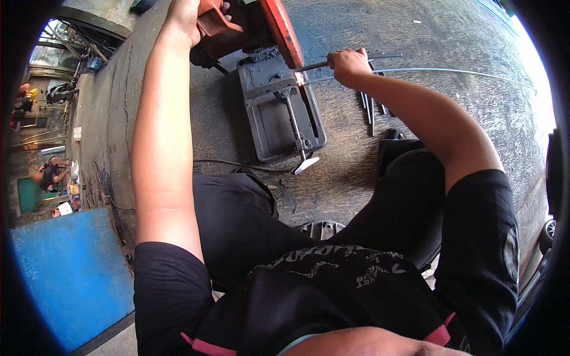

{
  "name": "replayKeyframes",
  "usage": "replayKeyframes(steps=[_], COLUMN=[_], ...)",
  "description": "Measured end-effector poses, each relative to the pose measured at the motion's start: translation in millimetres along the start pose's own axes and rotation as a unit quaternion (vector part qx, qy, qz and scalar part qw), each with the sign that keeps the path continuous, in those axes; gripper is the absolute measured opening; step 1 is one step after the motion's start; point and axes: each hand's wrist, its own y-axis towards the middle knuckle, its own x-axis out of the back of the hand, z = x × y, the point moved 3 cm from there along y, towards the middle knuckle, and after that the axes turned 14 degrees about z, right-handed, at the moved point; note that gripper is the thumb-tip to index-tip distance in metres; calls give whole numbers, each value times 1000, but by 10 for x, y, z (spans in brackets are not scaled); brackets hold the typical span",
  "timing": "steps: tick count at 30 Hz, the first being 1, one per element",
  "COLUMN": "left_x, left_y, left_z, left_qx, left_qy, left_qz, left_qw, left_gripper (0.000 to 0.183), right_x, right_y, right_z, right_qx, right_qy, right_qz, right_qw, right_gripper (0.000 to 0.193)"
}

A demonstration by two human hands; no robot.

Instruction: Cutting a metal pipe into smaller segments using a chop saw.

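A red chop saw (284, 35) stands on the floor ahead of me, its dark metal base (261, 127) nearest my legs. My left hand (189, 22) is closed round its orange-red handle (218, 24) at the top edge of the view. Below the red blade guard, a small bright glow shows where the blade meets the work. My right hand (350, 64) grips a dark metal rod (389, 56), whose left end reaches the guard's lower end. A long thin rod (451, 70) runs right from the saw, passing by that hand.
Several short metal rods (369, 110) lie on the floor right of the base. The clamp's crank handle (306, 165) points toward me, with a cable (237, 164) nearby. A blue panel (74, 273) lies at lower left. Another person (53, 174) is far left.
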Motion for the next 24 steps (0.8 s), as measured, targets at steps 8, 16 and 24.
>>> replayKeyframes(steps=[8, 16, 24], left_x=[-28, -74, -108], left_y=[-73, -78, -106], left_z=[-40, -56, -79], left_qx=[0, -9, 9], left_qy=[23, 25, 20], left_qz=[-8, -12, -9], left_qw=[1000, 1000, 1000], left_gripper=[42, 36, 36], right_x=[-47, -97, -29], right_y=[4, 65, 11], right_z=[-23, -71, -28], right_qx=[18, 10, 4], right_qy=[14, 41, 26], right_qz=[12, 46, 28], right_qw=[1000, 998, 999], right_gripper=[25, 25, 25])
